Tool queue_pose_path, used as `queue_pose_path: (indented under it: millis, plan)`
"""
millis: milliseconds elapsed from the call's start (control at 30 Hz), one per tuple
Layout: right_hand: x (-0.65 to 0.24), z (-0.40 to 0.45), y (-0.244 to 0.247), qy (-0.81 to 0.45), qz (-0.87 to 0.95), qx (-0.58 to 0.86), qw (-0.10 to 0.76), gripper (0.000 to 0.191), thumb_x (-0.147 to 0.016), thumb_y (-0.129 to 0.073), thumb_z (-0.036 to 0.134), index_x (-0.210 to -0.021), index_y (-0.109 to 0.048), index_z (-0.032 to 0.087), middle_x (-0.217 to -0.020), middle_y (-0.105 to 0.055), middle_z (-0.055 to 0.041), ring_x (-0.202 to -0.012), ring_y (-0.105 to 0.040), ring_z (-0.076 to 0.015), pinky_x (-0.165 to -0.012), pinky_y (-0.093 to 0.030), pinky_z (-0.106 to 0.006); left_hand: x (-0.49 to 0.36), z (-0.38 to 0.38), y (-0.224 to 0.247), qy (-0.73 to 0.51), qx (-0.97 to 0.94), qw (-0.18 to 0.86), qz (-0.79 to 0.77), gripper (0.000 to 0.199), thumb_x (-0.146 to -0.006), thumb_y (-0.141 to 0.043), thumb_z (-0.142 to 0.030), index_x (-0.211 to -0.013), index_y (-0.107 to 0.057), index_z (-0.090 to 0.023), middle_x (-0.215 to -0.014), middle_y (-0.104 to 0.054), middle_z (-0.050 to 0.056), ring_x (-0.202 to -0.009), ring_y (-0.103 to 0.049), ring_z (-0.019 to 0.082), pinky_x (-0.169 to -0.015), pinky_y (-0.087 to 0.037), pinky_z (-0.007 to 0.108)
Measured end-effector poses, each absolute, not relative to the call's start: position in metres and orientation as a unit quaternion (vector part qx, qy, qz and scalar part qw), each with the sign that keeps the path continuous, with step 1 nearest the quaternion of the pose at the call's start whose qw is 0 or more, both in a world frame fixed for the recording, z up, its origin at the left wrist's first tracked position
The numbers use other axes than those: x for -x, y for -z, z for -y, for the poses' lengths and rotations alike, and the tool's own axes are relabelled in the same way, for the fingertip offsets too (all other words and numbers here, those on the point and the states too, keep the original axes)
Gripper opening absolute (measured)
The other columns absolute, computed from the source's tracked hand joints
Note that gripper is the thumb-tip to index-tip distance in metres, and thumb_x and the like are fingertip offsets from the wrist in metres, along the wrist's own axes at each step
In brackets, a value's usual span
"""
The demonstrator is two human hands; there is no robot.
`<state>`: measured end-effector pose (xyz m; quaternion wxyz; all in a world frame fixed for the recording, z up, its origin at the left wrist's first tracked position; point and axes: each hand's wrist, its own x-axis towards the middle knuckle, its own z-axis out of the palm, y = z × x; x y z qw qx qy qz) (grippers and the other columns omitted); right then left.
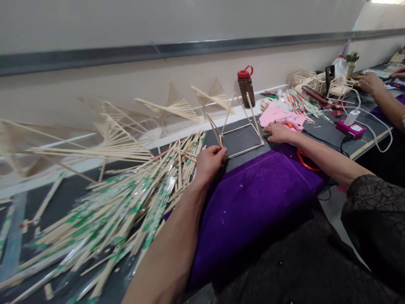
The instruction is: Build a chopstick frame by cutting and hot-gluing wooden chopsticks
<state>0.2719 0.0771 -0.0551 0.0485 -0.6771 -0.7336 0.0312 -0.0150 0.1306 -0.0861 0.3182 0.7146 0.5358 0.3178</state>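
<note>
My left hand (210, 162) is closed in a pinch at the near left corner of a frame of chopsticks (245, 150). This frame has a four-sided base lying on the dark table, with sticks rising and leaning from its corners. My right hand (278, 133) is to the right of the frame, apart from it. Its fingers reach loosely forward over the edge of a pink sheet (274, 115), with nothing visible in them. Just behind that hand, an orange-edged tool (290, 125) lies on the sheet, partly hidden.
Loose and wrapped chopsticks (126, 215) are heaped at left. Fanned stick models (171, 110) stand along the wall. A purple cloth (253, 202) covers the near edge. A red-lidded bottle (246, 88), a purple power strip (350, 128) with cables and a co-worker's hand (373, 83) are farther right.
</note>
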Motion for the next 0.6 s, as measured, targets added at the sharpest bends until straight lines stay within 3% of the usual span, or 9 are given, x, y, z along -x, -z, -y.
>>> queue_pose_path:
  millis: [233,367,600]
  plan:
    - [-0.261,-0.075,0.058,-0.053,0.746,0.661,0.06,0.044,-0.082,-0.072,0.027,-0.125,-0.073,0.018,-0.13,-0.065,-0.0158,-0.109,-0.065,-0.0268,-0.085,-0.048,-0.031,0.017,-0.129,0.077,-0.346,-0.679,0.352,-0.544,0.023,-0.072,-0.062,-0.039,-0.078,-0.069,-0.018,-0.058,-0.059,0.001,-0.05,-0.051,0.015,-0.047,-0.042,0.026]
    - [-0.252,-0.078,0.057,-0.042,0.734,0.675,0.066,0.024,-0.086,-0.067,0.022,-0.106,-0.08,0.018,-0.117,-0.072,-0.0133,-0.096,-0.068,-0.0234,-0.076,-0.045,-0.028,0.018,-0.125,0.075,-0.34,-0.687,0.337,-0.547,0.025,-0.073,-0.062,-0.041,-0.076,-0.068,-0.017,-0.058,-0.059,0.001,-0.05,-0.051,0.014,-0.047,-0.042,0.026]
    - [-0.27,-0.066,0.044,-0.02,0.734,0.675,0.07,0.025,-0.088,-0.06,0.018,-0.102,-0.08,0.015,-0.117,-0.073,-0.0111,-0.1,-0.066,-0.0206,-0.075,-0.043,-0.026,0.021,-0.133,0.083,-0.312,-0.708,0.309,-0.554,0.028,-0.074,-0.059,-0.044,-0.079,-0.069,-0.018,-0.06,-0.061,0.0,-0.051,-0.055,0.015,-0.052,-0.044,0.026]
